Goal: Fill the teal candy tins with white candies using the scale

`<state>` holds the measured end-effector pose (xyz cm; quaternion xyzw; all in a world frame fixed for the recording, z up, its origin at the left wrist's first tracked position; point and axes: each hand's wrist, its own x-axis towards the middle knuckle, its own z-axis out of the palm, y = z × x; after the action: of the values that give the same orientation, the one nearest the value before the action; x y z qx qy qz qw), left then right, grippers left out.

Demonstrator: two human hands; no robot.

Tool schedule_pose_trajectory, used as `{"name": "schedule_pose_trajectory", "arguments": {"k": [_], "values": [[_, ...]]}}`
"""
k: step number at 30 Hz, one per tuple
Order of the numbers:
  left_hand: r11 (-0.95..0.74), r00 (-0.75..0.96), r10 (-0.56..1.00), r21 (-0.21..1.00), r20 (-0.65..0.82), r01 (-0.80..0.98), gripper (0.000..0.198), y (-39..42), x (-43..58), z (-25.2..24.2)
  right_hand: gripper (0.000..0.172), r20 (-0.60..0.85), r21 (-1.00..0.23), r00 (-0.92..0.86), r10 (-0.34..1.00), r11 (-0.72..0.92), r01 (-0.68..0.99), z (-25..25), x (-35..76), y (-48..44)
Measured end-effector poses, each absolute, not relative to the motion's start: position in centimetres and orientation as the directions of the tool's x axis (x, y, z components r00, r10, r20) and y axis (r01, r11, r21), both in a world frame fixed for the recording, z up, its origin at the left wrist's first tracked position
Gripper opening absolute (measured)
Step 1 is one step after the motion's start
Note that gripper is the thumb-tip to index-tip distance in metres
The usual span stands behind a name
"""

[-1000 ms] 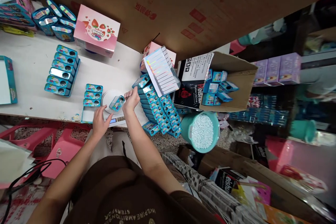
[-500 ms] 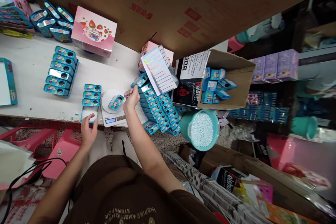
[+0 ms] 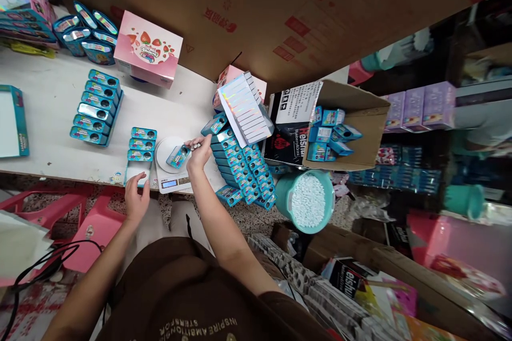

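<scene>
My left hand (image 3: 136, 200) is open at the table's near edge, its fingertips by a shallow blue-rimmed tray (image 3: 136, 175). Three blue tins (image 3: 142, 144) lie in a row beyond that tray. A digital scale (image 3: 170, 168) with a round white pan holds a blue tin (image 3: 178, 156). Just right of it, my right hand (image 3: 199, 152) pinches a small pale item (image 3: 196, 145), too small to identify. A large stack of blue tins (image 3: 242, 168) lies beside that hand.
Neat rows of blue tins (image 3: 96, 106) stand on the white table (image 3: 52, 80), with a pink strawberry box (image 3: 148, 49) behind them. To the right are an open carton of blue boxes (image 3: 340, 130) and a teal bucket of white pieces (image 3: 308, 201). Stock crowds the floor.
My left hand has moved left, away from the scale, to the tray's near edge. My right hand stays above the scale's right side, still pinching the small item.
</scene>
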<state>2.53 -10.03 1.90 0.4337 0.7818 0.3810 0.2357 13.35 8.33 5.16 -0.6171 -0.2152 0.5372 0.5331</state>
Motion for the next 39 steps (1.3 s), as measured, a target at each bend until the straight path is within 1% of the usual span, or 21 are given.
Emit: {"name": "schedule_pose_trajectory", "arguments": {"k": [15,20,25,29,33,37,39], "values": [[0.320,-0.510,0.860,0.802,-0.022,0.504,0.027,-10.6,2.5,1.5,0.050,-0.303,-0.941,0.284,0.910,-0.239,-0.238,5.1,12.9,7.2],[0.328,-0.513,0.858,0.797,-0.027,0.507,0.027,-10.7,2.4,1.5,0.052,-0.215,-0.971,0.238,0.947,-0.183,-0.152,4.4,13.1,6.6],[0.322,-0.513,0.858,0.798,-0.018,0.510,0.027,-10.7,2.3,1.5,0.052,-0.180,-0.983,0.179,0.967,-0.168,-0.081,3.9,13.4,6.0],[0.329,-0.518,0.855,0.793,-0.020,0.513,0.027,-10.8,2.2,1.6,0.053,-0.107,-0.993,0.197,0.975,-0.114,0.023,4.2,14.7,5.9],[0.340,-0.524,0.851,0.791,-0.029,0.509,0.028,-10.7,2.1,1.8,0.055,-0.076,-0.978,0.238,0.968,-0.119,0.170,4.5,18.6,5.4],[0.339,-0.519,0.854,0.794,-0.034,0.505,0.029,-10.5,2.0,1.9,0.056,-0.031,-0.930,0.350,0.936,-0.155,0.333,4.1,25.0,4.3],[0.340,-0.518,0.855,0.789,-0.033,0.511,0.030,-10.3,2.1,1.9,0.058,-0.028,-0.900,0.452,0.892,-0.219,0.376,3.8,28.8,3.3]]}}
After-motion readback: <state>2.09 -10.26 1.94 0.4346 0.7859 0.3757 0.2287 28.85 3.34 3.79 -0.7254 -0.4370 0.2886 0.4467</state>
